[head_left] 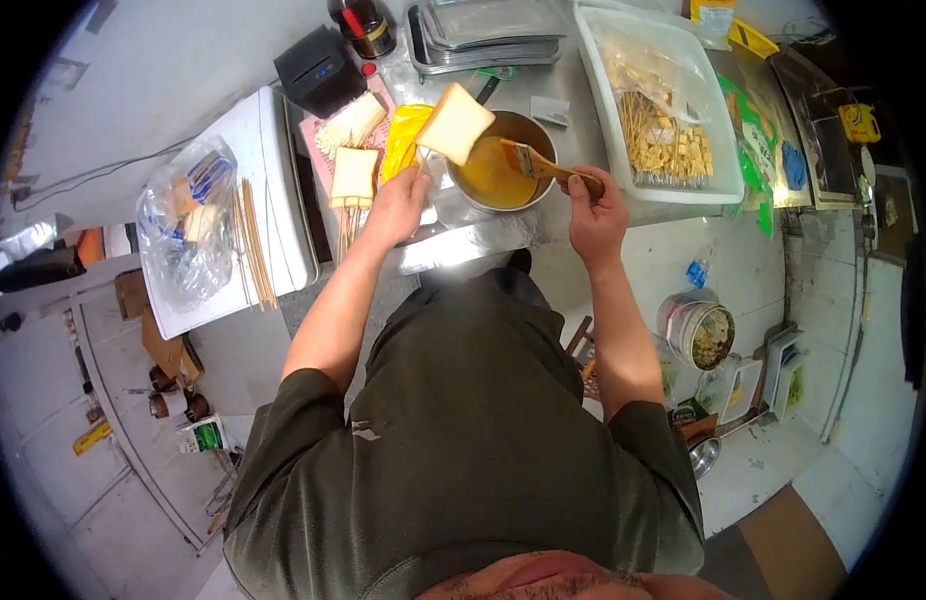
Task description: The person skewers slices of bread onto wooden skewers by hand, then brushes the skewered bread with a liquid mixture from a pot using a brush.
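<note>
My left hand (398,205) is closed around the thin stick of a skewered bread slice (457,124), which it holds up over the left rim of a metal pot (465,190). Yellow-orange liquid (493,175) fills the lower part of this pot. In my right hand (596,212) is the wooden handle of a basting brush (533,162), its bristles over the liquid; whether they touch it I cannot tell. Left of my left hand lie more skewered bread slices (354,178), and a yellow plastic package (405,135) sits just beyond the hand.
A white bin (718,165) of skewered food stands right of the pot. Stacked metal trays (493,40), a dark bottle (366,28) and a black box-shaped device (320,72) are at the back. Bare sticks (251,245) and a plastic bag (188,270) lie on a white lid at left.
</note>
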`<move>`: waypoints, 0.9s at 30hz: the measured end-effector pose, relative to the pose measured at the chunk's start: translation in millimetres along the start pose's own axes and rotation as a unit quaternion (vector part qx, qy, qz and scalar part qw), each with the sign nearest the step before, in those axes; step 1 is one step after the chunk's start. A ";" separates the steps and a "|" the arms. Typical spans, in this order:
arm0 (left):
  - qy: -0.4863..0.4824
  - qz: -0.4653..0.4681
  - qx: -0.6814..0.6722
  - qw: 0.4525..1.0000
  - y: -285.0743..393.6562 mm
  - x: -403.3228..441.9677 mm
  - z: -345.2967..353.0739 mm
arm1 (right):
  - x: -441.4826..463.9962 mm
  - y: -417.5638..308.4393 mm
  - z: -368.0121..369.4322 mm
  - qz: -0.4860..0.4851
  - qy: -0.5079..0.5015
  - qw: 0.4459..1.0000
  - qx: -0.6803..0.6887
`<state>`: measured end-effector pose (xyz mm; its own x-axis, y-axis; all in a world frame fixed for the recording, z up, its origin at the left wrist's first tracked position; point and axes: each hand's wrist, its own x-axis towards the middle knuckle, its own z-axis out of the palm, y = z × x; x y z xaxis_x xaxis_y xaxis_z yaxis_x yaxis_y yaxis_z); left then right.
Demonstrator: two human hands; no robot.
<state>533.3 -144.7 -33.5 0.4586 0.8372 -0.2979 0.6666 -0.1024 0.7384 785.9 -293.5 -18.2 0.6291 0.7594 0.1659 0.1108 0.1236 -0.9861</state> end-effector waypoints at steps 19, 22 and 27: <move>-0.050 0.011 0.033 0.998 23.1 2.2 0.5 | -21.5 -10.7 27.9 -0.224 -0.094 0.958 -0.153; -0.049 0.002 0.037 0.998 24.6 7.6 -11.0 | -15.4 -11.2 13.5 -0.097 -0.073 0.984 -0.131; -0.006 0.029 0.011 1.000 15.6 8.9 -18.4 | 27.2 28.9 31.4 -0.078 -0.129 0.955 -0.256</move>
<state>537.0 -128.9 -13.5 0.5035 0.8231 -0.2625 0.6512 -0.1619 0.7415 782.1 -249.2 -42.4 0.3706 0.8975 0.2391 0.5916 -0.0296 -0.8057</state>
